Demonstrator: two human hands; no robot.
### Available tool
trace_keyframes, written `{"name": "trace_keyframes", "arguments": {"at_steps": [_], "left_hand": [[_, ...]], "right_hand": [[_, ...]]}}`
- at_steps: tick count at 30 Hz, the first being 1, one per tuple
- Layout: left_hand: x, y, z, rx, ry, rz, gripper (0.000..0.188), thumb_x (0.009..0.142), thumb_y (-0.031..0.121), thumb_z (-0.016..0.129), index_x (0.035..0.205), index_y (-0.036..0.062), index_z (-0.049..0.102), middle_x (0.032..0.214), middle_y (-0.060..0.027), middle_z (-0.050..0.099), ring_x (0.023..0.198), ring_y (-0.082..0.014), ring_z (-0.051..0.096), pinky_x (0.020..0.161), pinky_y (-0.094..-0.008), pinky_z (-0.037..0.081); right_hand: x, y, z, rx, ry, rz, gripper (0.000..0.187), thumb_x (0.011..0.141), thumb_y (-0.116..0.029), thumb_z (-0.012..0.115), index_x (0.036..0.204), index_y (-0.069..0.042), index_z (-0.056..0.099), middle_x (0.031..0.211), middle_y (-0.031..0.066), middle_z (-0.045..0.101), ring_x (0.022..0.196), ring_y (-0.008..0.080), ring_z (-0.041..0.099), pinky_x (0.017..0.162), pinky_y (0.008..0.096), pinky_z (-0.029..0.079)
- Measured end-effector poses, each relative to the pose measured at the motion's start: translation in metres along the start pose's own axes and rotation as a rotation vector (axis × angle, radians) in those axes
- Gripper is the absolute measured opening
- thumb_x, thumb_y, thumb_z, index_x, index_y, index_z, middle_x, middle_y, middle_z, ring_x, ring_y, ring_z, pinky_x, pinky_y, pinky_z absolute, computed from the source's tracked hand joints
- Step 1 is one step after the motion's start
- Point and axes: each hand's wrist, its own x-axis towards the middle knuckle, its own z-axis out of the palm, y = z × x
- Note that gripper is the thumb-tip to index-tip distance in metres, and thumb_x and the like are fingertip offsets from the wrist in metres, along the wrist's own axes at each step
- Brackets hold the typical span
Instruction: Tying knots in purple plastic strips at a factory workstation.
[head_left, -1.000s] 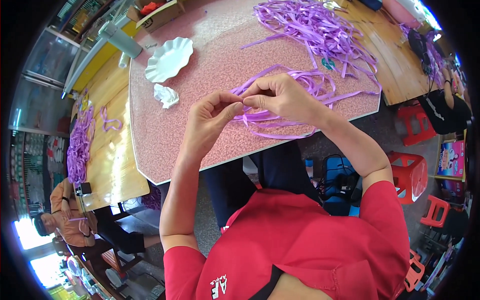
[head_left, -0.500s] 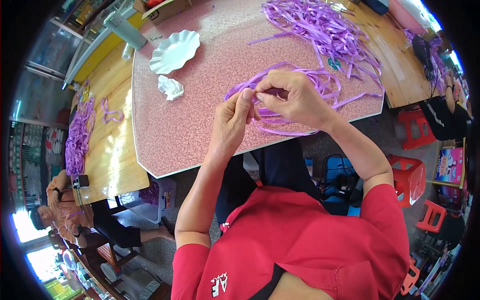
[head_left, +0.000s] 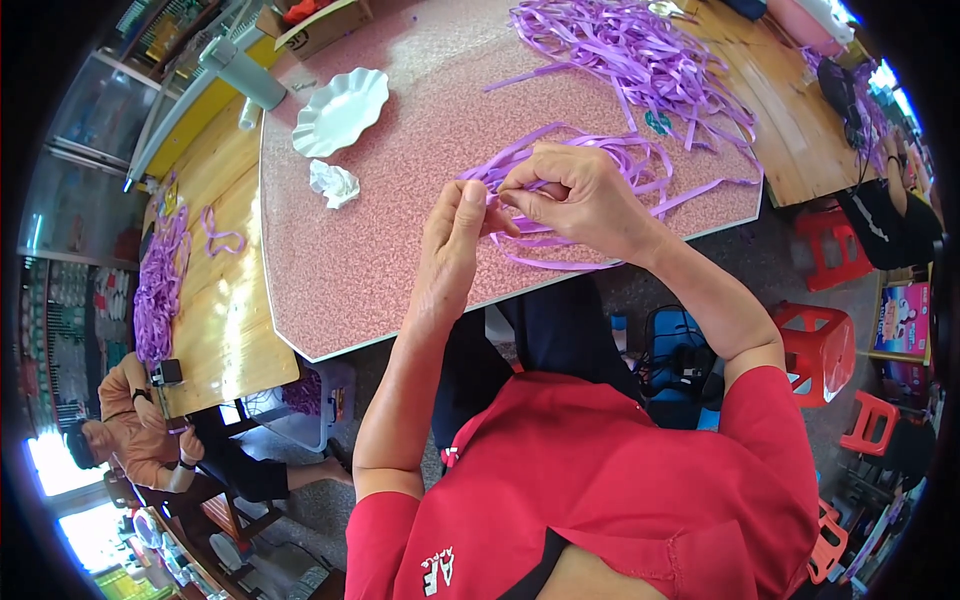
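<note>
Both hands sit lower and nearer the counter's front edge than half a second ago, and the white dish and crumpled tissue appear further down the view. Left hand (head_left: pixel 455 245) is raised with its fingers nearly straight and pressed together, the fingertips pinching a purple ribbon strip (head_left: pixel 560 265) against the right hand. Right hand (head_left: pixel 575 195) is curled shut, thumb and forefinger clamped on the same strip where the two hands meet. That strip belongs to a loose loop of purple ribbon lying on the pink speckled counter (head_left: pixel 360 260), just under and beyond the hands. A larger heap of purple ribbons (head_left: pixel 630 45) lies further back on the counter, apart from the hands. To the left, the scalloped white dish (head_left: pixel 340 110) rests near the crumpled white tissue (head_left: pixel 333 183). On the neighbouring wooden table (head_left: pixel 225 300), another pile of purple ribbon (head_left: pixel 158 285) lies beside a seated person (head_left: pixel 140 430) in an orange top.
</note>
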Motion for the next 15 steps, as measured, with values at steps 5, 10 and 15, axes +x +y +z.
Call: {"name": "trace_keyframes", "arguments": {"at_steps": [5,10,15], "left_hand": [[0.008,-0.005,-0.006,0.147,-0.058,-0.066,0.044,0.105,0.040,0.045,0.087,0.0028,0.058,0.077,-0.0033,0.058,0.073,-0.0122,0.056,0.073,-0.0308,0.046],[0.006,-0.010,0.002,0.085,0.000,0.030,0.043,0.106,0.036,0.045,0.082,0.0038,0.058,0.075,-0.0020,0.057,0.074,-0.0107,0.054,0.072,-0.0296,0.044],[0.001,-0.009,0.000,-0.014,-0.008,-0.001,0.031,0.106,0.032,0.047,0.093,0.0046,0.057,0.084,-0.0017,0.060,0.085,-0.0096,0.055,0.081,-0.0275,0.044]], "right_hand": [[0.000,-0.001,-0.003,-0.019,-0.017,-0.025,0.009,0.082,-0.002,0.073,0.091,-0.001,0.072,0.069,0.0006,0.055,0.058,0.0075,0.042,0.050,0.0267,0.033],[-0.002,0.002,-0.006,-0.066,-0.013,-0.055,0.010,0.082,-0.003,0.074,0.091,-0.002,0.072,0.070,0.0007,0.055,0.058,0.0087,0.044,0.051,0.0271,0.035],[-0.003,0.002,-0.006,-0.119,0.017,-0.097,0.013,0.082,-0.006,0.075,0.095,-0.004,0.073,0.070,0.0015,0.053,0.059,0.0108,0.048,0.052,0.0274,0.038]]}}
